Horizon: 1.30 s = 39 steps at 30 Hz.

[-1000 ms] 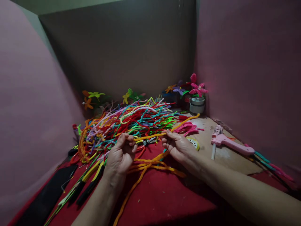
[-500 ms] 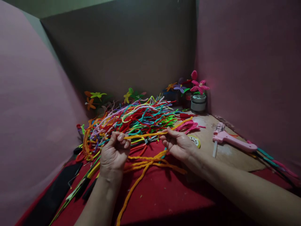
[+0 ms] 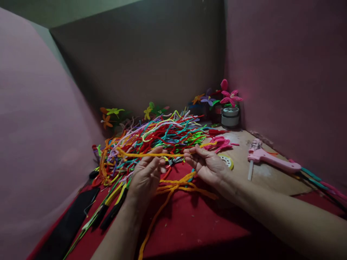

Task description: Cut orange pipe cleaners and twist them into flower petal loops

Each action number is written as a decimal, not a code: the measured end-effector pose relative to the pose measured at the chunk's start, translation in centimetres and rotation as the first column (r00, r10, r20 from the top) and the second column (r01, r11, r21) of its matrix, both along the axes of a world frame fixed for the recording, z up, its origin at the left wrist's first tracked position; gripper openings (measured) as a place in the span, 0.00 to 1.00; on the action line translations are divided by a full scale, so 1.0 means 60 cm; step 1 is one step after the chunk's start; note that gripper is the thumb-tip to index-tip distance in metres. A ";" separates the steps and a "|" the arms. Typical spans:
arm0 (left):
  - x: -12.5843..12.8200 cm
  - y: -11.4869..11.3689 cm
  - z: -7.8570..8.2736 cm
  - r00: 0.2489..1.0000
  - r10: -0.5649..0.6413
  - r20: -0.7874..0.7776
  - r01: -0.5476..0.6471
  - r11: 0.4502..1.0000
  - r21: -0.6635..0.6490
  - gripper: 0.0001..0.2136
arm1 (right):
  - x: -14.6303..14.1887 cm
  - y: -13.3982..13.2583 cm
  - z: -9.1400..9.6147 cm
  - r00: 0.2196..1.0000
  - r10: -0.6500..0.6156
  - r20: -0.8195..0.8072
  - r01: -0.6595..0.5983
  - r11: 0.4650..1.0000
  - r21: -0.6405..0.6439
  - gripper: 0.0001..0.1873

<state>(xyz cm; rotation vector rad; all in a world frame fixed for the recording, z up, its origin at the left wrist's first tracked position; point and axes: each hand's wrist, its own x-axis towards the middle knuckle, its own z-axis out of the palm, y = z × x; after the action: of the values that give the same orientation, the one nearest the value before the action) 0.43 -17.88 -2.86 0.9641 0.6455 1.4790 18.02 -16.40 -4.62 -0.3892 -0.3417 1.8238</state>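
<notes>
Both hands hold one orange pipe cleaner stretched level between them, above a red cloth. My left hand grips it with the fingers half uncurled, and the cleaner's free end sticks out to the left. My right hand pinches it between thumb and fingertips, palm up. Under the hands lies a loose bundle of orange pipe cleaners. Behind them spreads a big pile of mixed-colour pipe cleaners.
A pink glue gun lies on a board at right, near a tape roll and pink cleaners. Finished pipe-cleaner flowers stand along the back wall. Pliers with yellow-black handles lie at left.
My left hand loosened from a tight fist and shifted right along the orange cleaner, so more of it now sticks out to the left. The right hand moved slightly left.
</notes>
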 end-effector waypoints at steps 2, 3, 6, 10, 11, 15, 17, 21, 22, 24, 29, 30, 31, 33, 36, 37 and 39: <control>0.016 -0.005 -0.007 0.992 -0.034 -0.125 0.033 0.999 -0.009 0.12 | -0.005 -0.005 -0.004 1.000 0.006 -0.010 -0.006 1.000 0.001 0.17; 0.023 -0.006 -0.010 0.983 -0.045 -0.177 0.044 0.999 -0.009 0.11 | -0.007 -0.007 -0.006 1.000 0.014 -0.002 -0.014 1.000 0.001 0.17; 0.030 -0.004 -0.014 0.975 -0.072 -0.209 0.068 0.997 -0.024 0.07 | -0.014 -0.009 -0.010 0.997 0.067 0.047 -0.069 0.997 0.035 0.15; 0.015 0.010 -0.014 0.999 -0.037 0.005 0.038 0.988 -0.147 0.04 | -0.009 -0.003 -0.004 0.998 0.048 0.051 -0.050 0.998 0.036 0.14; 0.010 0.014 -0.013 0.998 0.000 0.057 0.011 0.981 -0.193 0.03 | -0.005 -0.001 -0.002 0.998 0.028 0.050 -0.029 0.999 0.021 0.14; -0.005 0.022 -0.010 0.979 0.116 0.168 -0.053 0.940 -0.338 0.09 | 0.007 0.007 0.002 0.995 -0.033 0.090 0.030 0.999 0.030 0.14; -0.004 0.020 -0.007 0.973 0.152 0.173 -0.082 0.931 -0.354 0.10 | 0.011 0.011 0.000 0.991 -0.049 0.127 0.043 0.998 0.046 0.13; 0.004 0.014 0.000 0.962 0.159 0.220 -0.086 0.947 -0.310 0.12 | 0.016 0.014 -0.002 0.992 0.000 0.129 -0.002 1.000 0.011 0.14; 0.005 0.013 0.001 0.958 0.149 0.246 -0.071 0.951 -0.299 0.13 | 0.017 0.013 -0.002 0.993 0.030 0.114 -0.031 1.000 0.007 0.14; 0.006 0.012 0.002 0.947 0.147 0.286 -0.056 0.951 -0.305 0.12 | 0.018 0.011 -0.001 0.991 0.103 0.091 -0.107 0.993 0.041 0.16; 0.009 0.008 0.001 0.941 0.172 0.292 -0.070 0.942 -0.329 0.11 | 0.019 0.007 0.001 0.992 0.107 0.060 -0.114 0.983 0.141 0.17; 0.012 0.006 0.001 0.945 0.160 0.285 -0.061 0.943 -0.326 0.11 | 0.020 0.007 0.002 0.995 0.084 0.053 -0.091 0.984 0.156 0.16; 0.014 0.005 0.000 0.950 0.148 0.275 -0.052 0.944 -0.327 0.11 | 0.021 0.007 0.003 0.996 0.072 0.051 -0.080 0.981 0.178 0.16; 0.020 0.003 -0.001 0.958 0.131 0.256 -0.039 0.941 -0.336 0.11 | 0.024 0.007 0.005 0.996 0.070 0.061 -0.082 0.971 0.224 0.15; 0.024 0.003 -0.006 0.961 0.131 0.242 -0.041 0.938 -0.344 0.11 | 0.027 0.009 0.009 0.995 0.051 0.080 -0.068 0.971 0.230 0.13; 0.025 0.003 -0.008 0.962 0.132 0.238 -0.045 0.940 -0.339 0.11 | 0.028 0.010 0.011 0.996 0.036 0.080 -0.052 0.976 0.212 0.12; 0.025 0.003 -0.014 0.966 0.125 0.226 -0.047 0.945 -0.324 0.10 | 0.030 0.012 0.015 0.998 0.001 0.071 -0.012 0.987 0.163 0.11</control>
<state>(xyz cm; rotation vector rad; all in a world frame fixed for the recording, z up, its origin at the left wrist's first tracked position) 1.95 -17.68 -3.68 0.5014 0.7245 1.4859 19.80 -15.67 -3.70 -0.3388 -0.5379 1.7766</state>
